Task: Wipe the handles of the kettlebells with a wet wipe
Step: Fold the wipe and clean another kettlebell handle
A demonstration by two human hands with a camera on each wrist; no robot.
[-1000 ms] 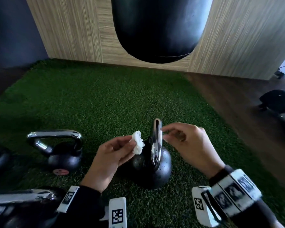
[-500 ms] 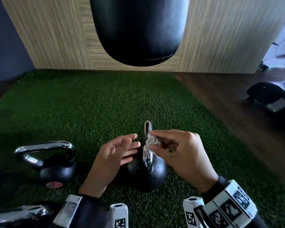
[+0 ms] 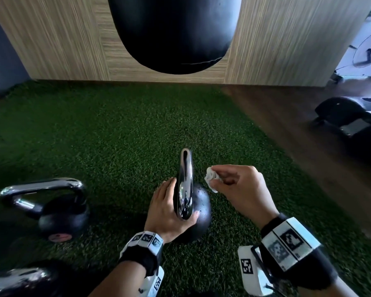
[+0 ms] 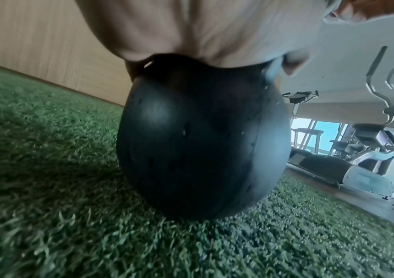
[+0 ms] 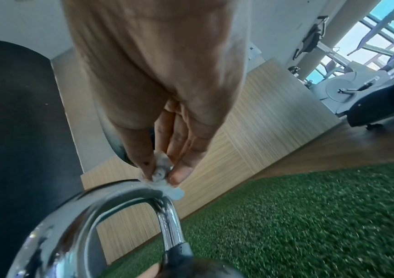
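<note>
A black kettlebell point(image 3: 202, 207) with a chrome handle point(image 3: 185, 181) stands on the green turf, its handle edge-on to me. My left hand point(image 3: 168, 209) holds it at the foot of the handle, with fingers along the left side and the thumb wrapped across the near side. From the left wrist, the palm point(image 4: 191, 28) lies over the black ball point(image 4: 200, 143). My right hand point(image 3: 214, 179) pinches a crumpled white wet wipe point(image 3: 210, 182) just right of the handle. Seen from the right wrist, the wipe point(image 5: 162, 173) hangs close over the handle's top bend point(image 5: 119, 191).
A second kettlebell point(image 3: 62, 217) stands on the turf point(image 3: 116, 136) to the left and a third point(image 3: 19, 277) at the bottom left corner. A black punching bag point(image 3: 171, 33) hangs ahead before a wood wall. Dark wood floor point(image 3: 298, 136) and gym machines point(image 3: 347, 118) lie to the right.
The wipe went from my left hand to my right. The left hand then came down onto the kettlebell, and the right hand drew the wipe to the handle's right side.
</note>
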